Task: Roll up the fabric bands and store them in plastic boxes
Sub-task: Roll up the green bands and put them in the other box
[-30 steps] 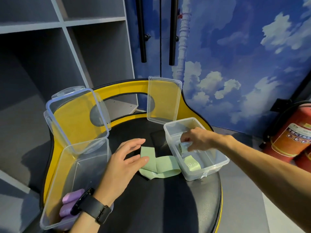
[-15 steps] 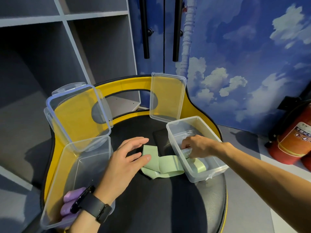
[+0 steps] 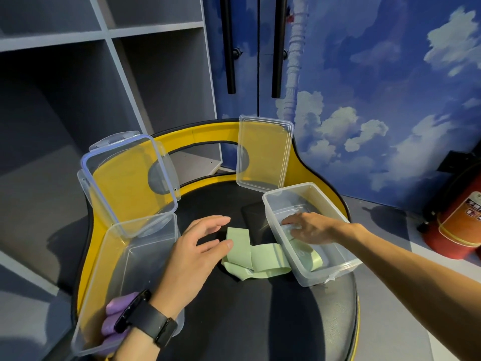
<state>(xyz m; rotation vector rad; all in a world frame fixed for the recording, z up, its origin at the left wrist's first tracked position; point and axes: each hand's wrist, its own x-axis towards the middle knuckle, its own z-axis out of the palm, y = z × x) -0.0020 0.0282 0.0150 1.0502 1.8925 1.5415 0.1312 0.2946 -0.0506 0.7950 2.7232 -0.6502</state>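
Note:
A loose pale green fabric band [image 3: 250, 256] lies folded on the black seat between two clear plastic boxes. My left hand [image 3: 192, 254] hovers open at the band's left end, its fingertips at the fabric. My right hand [image 3: 309, 227] is inside the right box [image 3: 330, 201], fingers spread flat over a pale roll that it mostly hides. A rolled green band [image 3: 309, 259] lies in the same box, nearer to me. The left box [image 3: 135, 256] holds purple rolls [image 3: 114, 319] at its near end, partly behind my wrist.
Both boxes stand on a round black seat [image 3: 247, 321] with a yellow backrest [image 3: 197, 136]. Two clear lids lean against it: the left lid [image 3: 125, 183] and the right lid [image 3: 263, 152]. Grey shelves stand at the left; a red fire extinguisher [image 3: 460, 225] at the right.
My right hand has gone down into the right box with the pale roll and flattened its fingers over it. My left hand has stayed by the loose band.

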